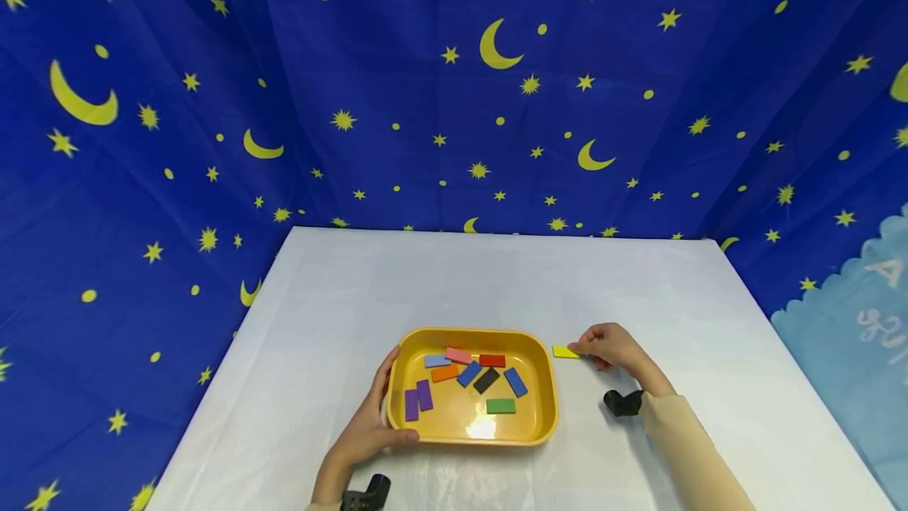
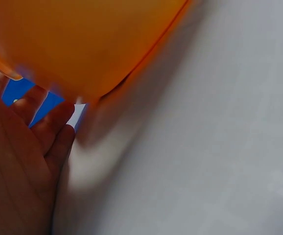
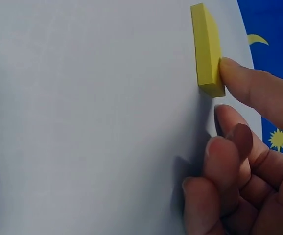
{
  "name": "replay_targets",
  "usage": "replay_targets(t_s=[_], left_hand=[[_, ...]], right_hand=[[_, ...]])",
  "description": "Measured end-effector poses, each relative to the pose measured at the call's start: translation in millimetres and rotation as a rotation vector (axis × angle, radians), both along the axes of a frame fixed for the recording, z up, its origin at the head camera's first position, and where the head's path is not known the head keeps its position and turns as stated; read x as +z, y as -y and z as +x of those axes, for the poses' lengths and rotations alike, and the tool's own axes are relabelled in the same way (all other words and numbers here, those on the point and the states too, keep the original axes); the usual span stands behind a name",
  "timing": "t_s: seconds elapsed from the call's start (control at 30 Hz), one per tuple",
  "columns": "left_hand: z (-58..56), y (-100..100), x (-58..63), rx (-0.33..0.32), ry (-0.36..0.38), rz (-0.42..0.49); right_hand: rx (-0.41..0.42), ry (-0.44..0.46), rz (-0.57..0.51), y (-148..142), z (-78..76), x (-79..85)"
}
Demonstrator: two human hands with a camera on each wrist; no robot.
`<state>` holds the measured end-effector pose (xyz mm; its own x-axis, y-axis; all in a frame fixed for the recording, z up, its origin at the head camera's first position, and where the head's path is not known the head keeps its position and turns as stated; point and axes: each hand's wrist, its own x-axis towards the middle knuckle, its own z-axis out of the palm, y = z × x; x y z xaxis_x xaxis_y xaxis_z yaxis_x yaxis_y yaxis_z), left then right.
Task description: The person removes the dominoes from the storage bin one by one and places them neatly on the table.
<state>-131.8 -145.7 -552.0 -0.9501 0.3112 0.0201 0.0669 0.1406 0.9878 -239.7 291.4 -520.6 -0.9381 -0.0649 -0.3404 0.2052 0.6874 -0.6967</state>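
Observation:
An orange-yellow plastic tray (image 1: 474, 441) stands on the table with several small coloured blocks lying loose in it. At its left end my left hand (image 1: 365, 424) grips it, fingers on the far-left side and thumb on the near-left corner. The left wrist view shows those fingers bent against the tray's rim, the thumb out of sight. Just right of the tray my right hand (image 1: 613, 347) holds a flat yellow block (image 1: 563, 352) by its right end. In the right wrist view one fingertip touches the yellow block (image 3: 206, 49) and the others curl below; any opposing contact is hidden.
Inside the tray lie purple blocks (image 1: 411, 405), a green block (image 1: 500, 406), a black block (image 1: 486, 380) and a red block (image 1: 493, 360), among others. A white cover spreads over the table (image 1: 454, 274). Blue cloth (image 1: 397, 85) with stars and moons hangs behind it.

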Motion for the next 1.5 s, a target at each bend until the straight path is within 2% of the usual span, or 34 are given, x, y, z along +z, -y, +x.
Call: replay_targets(t_s=[0.27,0.43,0.53,0.73,0.93,1.03,1.17,1.2,1.3,1.5], left_hand=[[-1.3,-1,-0.4,0.006,0.002,-0.001],[-1.5,0,-1.9,0.005,-0.012,0.001],[-1.2,0,-1.7,0.006,-0.013,0.003],[0.4,-1,1.3,0.006,0.005,0.002],[1.6,-1,3.2,0.012,0.018,-0.002],[1.0,-1,1.0,0.011,0.011,0.002],[0.6,0,-0.9,0.004,0.000,-0.002],[0.7,0,-0.9,0.003,0.000,-0.002],[0.5,0,-1.9,0.001,-0.008,0.005],[0.2,-1,-3.3,-0.001,-0.013,0.006]], right_hand=[[0.024,-0.002,-0.026,2,-1.2,9.4],[0.071,-0.084,0.001,16,-4.7,23.7],[0.116,-0.133,-0.022,32,-7.8,37.8],[0.286,-0.103,-0.169,73,-12.1,69.7],[0.513,-0.065,-0.201,124,-12.1,87.0],[0.616,-0.046,-0.199,147,-7.5,86.1],[0.721,0.017,-0.165,172,0.9,75.4],[0.729,0.038,-0.156,177,3.1,73.0],[0.728,0.025,-0.073,187,8.4,64.2],[0.717,-0.122,0.121,198,15.1,48.3]])
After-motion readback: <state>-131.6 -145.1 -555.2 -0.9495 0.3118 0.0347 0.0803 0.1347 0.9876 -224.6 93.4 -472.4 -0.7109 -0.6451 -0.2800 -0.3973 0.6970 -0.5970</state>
